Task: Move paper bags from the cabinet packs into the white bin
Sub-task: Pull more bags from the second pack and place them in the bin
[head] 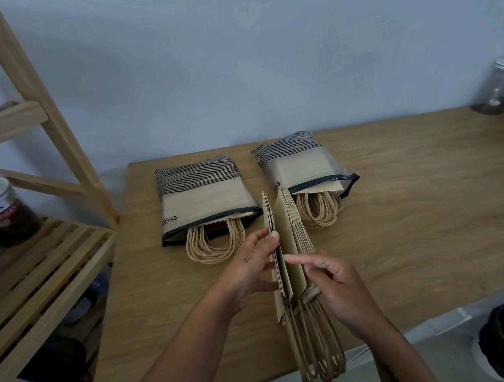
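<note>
I find left hand (246, 276) fingers pinching some paper bags (290, 248), right hand (344, 289) curled round the rest; I advise squaring edges first.

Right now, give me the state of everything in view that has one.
left pack, lying flat, open, handles sticking out.
right pack, lying flat, open, handles sticking out.
paper bags, folded flat, held on edge, fanned apart.
left hand, grips the leftmost bags.
right hand, holds the rest of the stack.
jar, lid on.
clear container, lid on.
</note>
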{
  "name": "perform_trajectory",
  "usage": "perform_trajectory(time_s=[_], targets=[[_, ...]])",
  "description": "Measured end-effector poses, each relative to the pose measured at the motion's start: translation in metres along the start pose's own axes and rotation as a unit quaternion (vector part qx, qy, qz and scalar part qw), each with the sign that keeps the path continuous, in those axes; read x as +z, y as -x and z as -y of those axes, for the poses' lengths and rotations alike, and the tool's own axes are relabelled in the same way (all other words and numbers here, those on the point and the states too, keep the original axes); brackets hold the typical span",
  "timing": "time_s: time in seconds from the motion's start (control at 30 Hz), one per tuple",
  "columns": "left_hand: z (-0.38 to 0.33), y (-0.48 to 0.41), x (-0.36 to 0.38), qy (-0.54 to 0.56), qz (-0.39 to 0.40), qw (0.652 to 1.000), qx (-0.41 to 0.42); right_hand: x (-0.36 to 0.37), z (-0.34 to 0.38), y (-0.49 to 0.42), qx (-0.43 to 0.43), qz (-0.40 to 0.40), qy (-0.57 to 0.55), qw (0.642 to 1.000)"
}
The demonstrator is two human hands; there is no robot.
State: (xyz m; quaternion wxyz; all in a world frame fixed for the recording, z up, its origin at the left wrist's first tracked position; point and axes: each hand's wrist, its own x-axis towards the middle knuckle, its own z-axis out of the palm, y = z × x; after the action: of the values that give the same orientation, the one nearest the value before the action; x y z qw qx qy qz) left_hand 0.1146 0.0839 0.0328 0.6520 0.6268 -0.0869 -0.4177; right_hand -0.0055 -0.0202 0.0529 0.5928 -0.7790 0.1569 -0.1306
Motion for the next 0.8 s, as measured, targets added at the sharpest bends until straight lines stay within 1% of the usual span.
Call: perform_trajectory(time_s=[0.1,0.2,0.3,0.4,0.53,0.63,0.8], targets=[[0.0,0.001,0.0,0.02,-0.005,1.0,-0.018,0.0,0.004,0.0,0.005,0.011,0.017,1.0],[0.001,0.005,0.002,-0.007,-0.018,1.0,-0.013,0.0,-0.003,0.001,0.034,-0.021,0.028,0.999],[-0.001,0.006,0.003,-0.02,-0.022,1.0,-0.01,-0.001,-0.007,0.001,0.034,-0.029,0.019,0.999],[-0.005,0.004,0.003,-0.022,-0.023,0.999,-0.023,-0.001,-0.008,0.001,0.018,-0.019,0.011,1.0],[-0.009,0.002,0.001,-0.024,-0.02,0.999,-0.032,0.001,-0.002,0.001,-0.006,-0.001,0.029,1.0],[-0.011,0.001,0.0,-0.027,-0.014,0.999,-0.036,0.001,0.001,0.0,-0.009,0.009,0.045,0.999],[-0.013,-0.001,-0.002,-0.039,0.002,0.999,-0.025,0.0,0.003,0.0,-0.013,0.012,0.039,0.999]])
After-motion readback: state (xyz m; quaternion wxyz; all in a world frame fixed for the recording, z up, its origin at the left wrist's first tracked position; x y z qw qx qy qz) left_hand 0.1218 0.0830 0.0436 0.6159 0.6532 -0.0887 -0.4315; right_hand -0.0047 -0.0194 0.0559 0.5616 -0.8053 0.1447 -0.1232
